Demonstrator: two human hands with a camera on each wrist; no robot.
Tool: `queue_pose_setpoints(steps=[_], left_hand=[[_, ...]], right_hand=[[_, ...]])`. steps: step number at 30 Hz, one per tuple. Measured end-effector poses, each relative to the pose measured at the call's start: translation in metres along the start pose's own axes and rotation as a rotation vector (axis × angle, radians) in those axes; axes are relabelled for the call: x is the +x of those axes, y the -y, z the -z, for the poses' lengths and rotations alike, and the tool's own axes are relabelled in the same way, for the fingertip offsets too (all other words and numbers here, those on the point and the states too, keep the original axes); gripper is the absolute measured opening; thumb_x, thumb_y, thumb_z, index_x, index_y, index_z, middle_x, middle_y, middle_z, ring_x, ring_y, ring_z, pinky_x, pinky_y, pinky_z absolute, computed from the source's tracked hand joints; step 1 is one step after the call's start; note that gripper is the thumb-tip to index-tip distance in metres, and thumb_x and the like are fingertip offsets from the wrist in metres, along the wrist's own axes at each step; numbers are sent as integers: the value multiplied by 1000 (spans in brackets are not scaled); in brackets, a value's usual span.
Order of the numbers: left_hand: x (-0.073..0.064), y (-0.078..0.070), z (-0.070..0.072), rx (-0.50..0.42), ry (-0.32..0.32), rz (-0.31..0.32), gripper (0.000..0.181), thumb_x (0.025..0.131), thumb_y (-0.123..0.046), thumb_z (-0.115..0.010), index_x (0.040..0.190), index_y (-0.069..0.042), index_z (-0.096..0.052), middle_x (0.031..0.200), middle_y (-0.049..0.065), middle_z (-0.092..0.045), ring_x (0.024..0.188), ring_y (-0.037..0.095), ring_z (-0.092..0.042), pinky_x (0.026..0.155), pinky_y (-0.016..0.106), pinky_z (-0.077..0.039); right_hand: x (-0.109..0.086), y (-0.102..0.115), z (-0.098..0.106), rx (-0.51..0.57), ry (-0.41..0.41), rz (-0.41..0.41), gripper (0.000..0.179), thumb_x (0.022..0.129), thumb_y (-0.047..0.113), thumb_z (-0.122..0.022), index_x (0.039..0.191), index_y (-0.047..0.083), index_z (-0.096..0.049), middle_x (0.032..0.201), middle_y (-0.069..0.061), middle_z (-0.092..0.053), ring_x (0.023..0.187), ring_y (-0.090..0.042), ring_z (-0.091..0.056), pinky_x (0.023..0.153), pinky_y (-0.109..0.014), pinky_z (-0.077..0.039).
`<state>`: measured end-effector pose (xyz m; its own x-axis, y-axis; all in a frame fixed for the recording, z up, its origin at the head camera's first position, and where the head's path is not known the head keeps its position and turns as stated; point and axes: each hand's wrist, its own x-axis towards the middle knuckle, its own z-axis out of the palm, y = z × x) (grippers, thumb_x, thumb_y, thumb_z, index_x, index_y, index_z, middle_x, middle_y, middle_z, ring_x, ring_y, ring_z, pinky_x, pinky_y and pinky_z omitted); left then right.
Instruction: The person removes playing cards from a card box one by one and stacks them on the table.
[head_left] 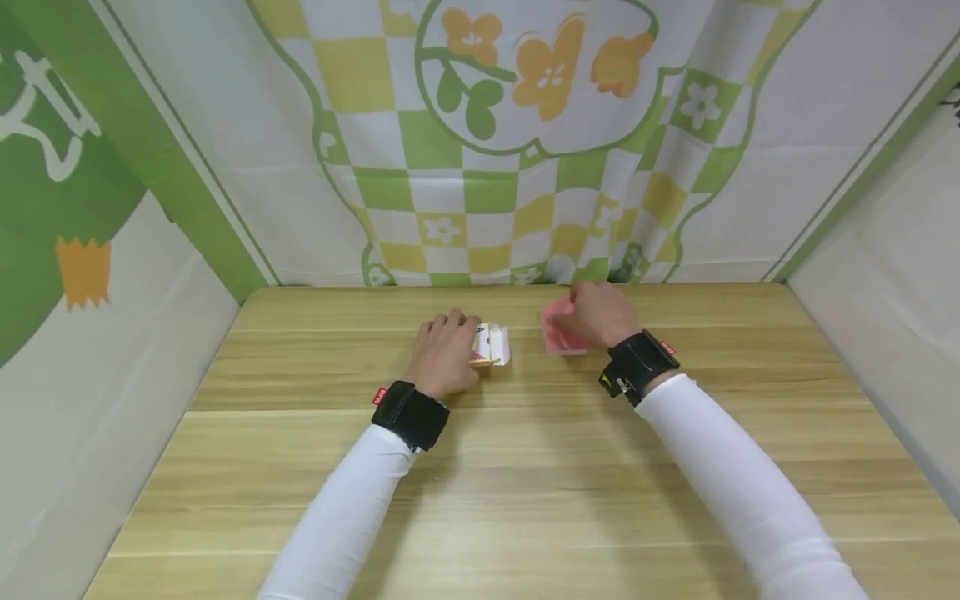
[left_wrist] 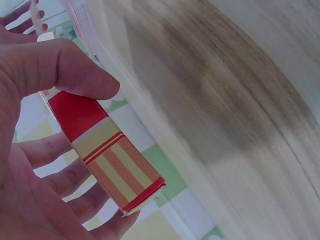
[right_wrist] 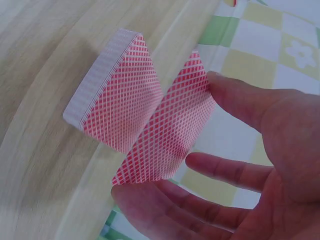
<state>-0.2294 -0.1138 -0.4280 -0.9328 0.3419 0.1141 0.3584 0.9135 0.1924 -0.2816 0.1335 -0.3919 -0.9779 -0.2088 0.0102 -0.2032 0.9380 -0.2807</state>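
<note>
White cloth sleeves (head_left: 750, 492) up front, red-striped cardboard box (left_wrist: 104, 145) gripped by left hand (head_left: 445, 354). Right of box, red-latticed paper card (right_wrist: 167, 130) pinched by right hand (head_left: 606, 315); lifting step probably, steadiness needed next.

On my feed I see a red-and-white crosshatched playing card (right_wrist: 172, 120) matching the pale-edged card stack (right_wrist: 122, 92), red, cream and fine stripes on the slim cardboard box (left_wrist: 102, 150), tan grain on the wooden counter (head_left: 525, 517), green-yellow-white checks on the cloth backdrop (head_left: 490, 192).
</note>
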Motion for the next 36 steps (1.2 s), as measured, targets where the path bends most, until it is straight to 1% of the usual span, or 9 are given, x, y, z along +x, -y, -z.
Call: queue_pose_setpoints(steps=[4, 8, 12, 15, 17, 21, 24, 30, 36], left_hand=[[0, 0, 1, 2, -2, -1, 72, 59, -14, -65, 128, -10, -48, 117, 9, -49, 106, 30, -46, 94, 49, -31], [0, -1, 1, 1, -3, -4, 71, 59, -16, -65, 127, -10, -49, 116, 8, -49, 106, 29, -46, 94, 49, -31], [1, -2, 2, -5, -2, -4, 71, 59, -17, -66, 127, -10, -49, 115, 8, -49, 104, 29, -46, 93, 49, -31], [3, -2, 3, -5, 1, 4, 72, 59, -16, -67, 128, -10, -48, 116, 9, -49, 105, 29, -46, 94, 49, -30], [3, -2, 4, 1, 4, 6, 73, 59, -16, -66, 129, -10, -47, 117, 9, -49, 105, 29, -45, 95, 49, -30], [4, -4, 6, 5, 4, -1, 72, 60, -16, -66, 129, -10, -47, 117, 9, -49, 105, 29, -45, 94, 48, -30], [5, -4, 6, -1, 4, -4, 72, 59, -17, -67, 128, -10, -48, 117, 9, -49, 105, 29, -46, 94, 49, -31], [4, -4, 4, -1, 5, 3, 72, 58, -17, -67, 127, -10, -49, 115, 8, -49, 104, 29, -46, 93, 49, -31], [4, -4, 4, -4, -1, 1, 70, 59, -17, -66, 126, -10, -49, 114, 8, -49, 103, 29, -46, 92, 49, -31]], right_hand=[[8, 6, -5, -20, 12, -68, 39, 78, 51, -59, 76, 13, -57, 76, -6, -58, 68, -24, -55, 54, -37, -41], [11, 10, -12, -67, 11, -104, 41, 77, 53, -59, 77, 12, -55, 78, -9, -58, 70, -26, -55, 53, -37, -42], [11, 11, -18, -100, -5, -112, 48, 75, 55, -60, 87, 8, -55, 86, -15, -60, 75, -31, -58, 55, -40, -44], [11, 12, -22, -109, -15, -117, 51, 74, 56, -62, 90, 8, -56, 89, -16, -61, 76, -32, -59, 55, -41, -44], [12, 13, -24, -102, -24, -120, 49, 73, 55, -64, 87, 9, -56, 89, -16, -61, 76, -31, -59, 55, -41, -44], [14, 15, -29, -100, -44, -111, 44, 73, 52, -65, 73, 9, -54, 82, -13, -60, 75, -30, -59, 56, -41, -44], [15, 15, -31, -112, -43, -107, 43, 73, 50, -65, 68, 10, -52, 77, -11, -57, 73, -29, -58, 56, -41, -44], [17, 14, -34, -130, -24, -118, 42, 74, 48, -66, 69, 9, -52, 72, -9, -56, 68, -26, -56, 54, -39, -44], [17, 15, -35, -123, -28, -127, 42, 74, 48, -65, 69, 9, -52, 73, -10, -55, 69, -26, -56, 54, -40, -44]])
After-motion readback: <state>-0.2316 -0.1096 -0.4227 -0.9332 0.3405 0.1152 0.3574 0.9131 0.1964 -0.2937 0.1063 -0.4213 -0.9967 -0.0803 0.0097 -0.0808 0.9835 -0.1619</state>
